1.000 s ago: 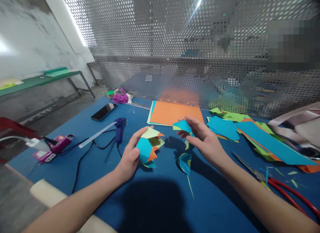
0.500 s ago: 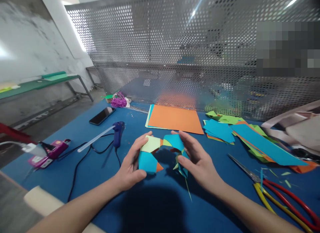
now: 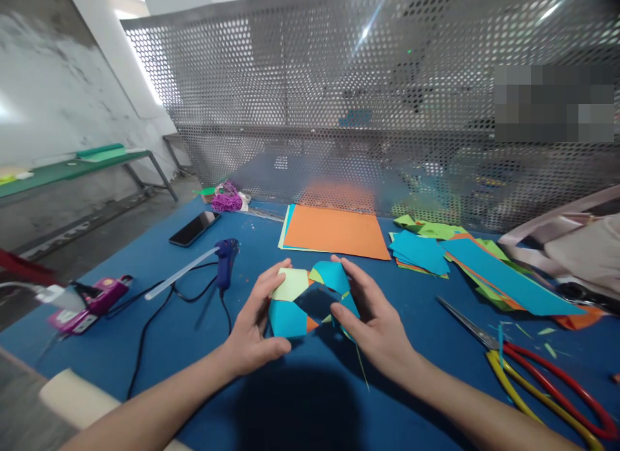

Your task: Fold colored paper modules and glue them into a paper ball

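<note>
A ring-shaped paper craft (image 3: pixel 289 318) of blue, pale green and orange pieces is held between my two hands above the blue table. My left hand (image 3: pixel 254 325) grips its left side, fingers behind and thumb low at the front. On the other side, my right hand (image 3: pixel 375 312) is closed on the blue pieces, with the thumb across the front and fingers behind. A thin pale strand hangs below the right side. Through the middle of the ring, the table shows. The fingers behind the paper are partly hidden.
A blue glue gun (image 3: pixel 225 263) with its cord lies left, near a phone (image 3: pixel 194 229) and a purple power strip (image 3: pixel 92 307). Orange sheets (image 3: pixel 336 231) lie at the back. To the right are blue paper squares (image 3: pixel 420 252), paper strips (image 3: pixel 513 276) and scissors (image 3: pixel 498 357).
The two ends of the paper craft have come closer together, narrowing the gap at its front. My right hand has moved slightly left.
</note>
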Motion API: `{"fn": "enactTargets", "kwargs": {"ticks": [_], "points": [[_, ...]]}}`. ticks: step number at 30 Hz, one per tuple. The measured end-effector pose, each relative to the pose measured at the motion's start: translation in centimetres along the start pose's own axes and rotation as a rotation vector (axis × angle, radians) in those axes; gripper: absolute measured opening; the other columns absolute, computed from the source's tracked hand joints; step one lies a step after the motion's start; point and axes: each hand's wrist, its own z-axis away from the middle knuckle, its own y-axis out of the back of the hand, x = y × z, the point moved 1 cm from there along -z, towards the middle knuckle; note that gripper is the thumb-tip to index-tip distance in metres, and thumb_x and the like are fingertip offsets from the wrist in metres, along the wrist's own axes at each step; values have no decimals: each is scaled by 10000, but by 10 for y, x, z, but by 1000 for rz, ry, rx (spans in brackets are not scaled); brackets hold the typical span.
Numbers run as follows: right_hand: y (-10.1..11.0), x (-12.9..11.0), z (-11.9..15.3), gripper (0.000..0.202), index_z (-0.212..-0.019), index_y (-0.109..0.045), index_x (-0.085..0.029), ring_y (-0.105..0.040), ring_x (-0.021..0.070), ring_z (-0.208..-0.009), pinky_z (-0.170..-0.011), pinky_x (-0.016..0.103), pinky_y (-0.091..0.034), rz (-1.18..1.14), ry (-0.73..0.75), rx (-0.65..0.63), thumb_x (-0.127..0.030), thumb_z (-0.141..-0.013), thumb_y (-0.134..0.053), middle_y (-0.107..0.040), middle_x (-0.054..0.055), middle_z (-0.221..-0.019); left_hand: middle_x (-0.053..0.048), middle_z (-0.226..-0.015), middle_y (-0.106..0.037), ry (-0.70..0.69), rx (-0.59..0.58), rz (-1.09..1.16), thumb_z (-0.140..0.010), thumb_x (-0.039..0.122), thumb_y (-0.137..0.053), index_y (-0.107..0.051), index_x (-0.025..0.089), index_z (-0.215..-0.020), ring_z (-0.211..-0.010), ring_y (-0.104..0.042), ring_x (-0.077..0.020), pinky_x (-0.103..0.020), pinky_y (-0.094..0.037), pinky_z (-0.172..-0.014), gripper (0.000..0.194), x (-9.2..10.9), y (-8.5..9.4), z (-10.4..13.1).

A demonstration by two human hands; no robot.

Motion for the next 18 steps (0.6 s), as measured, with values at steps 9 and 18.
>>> {"fn": "enactTargets", "kwargs": {"ticks": [9,18], "points": [[0,3,-1,583,-1391,-314,-359,-427,240,-1285,-1067,509,-372,176,52,46,-263,-871,-560,-402,42,-1432,-110,-1477,-298,65,19,41,-724,509,-665,-431,331,-1338,-1325,-322,-343,-493,-317,-1055,682,0,-2,2],[-2,1,1,591,-1406,-315,-322,-425,253,-1289,-1050,502,-394,244,82,34,-297,-868,-559,-427,69,-1419,-102,-1471,-322,78,31,40,-723,496,-672,-451,339,-1327,-1316,-348,-324,-459,-350,-1041,662,-1,-3,2]]}}
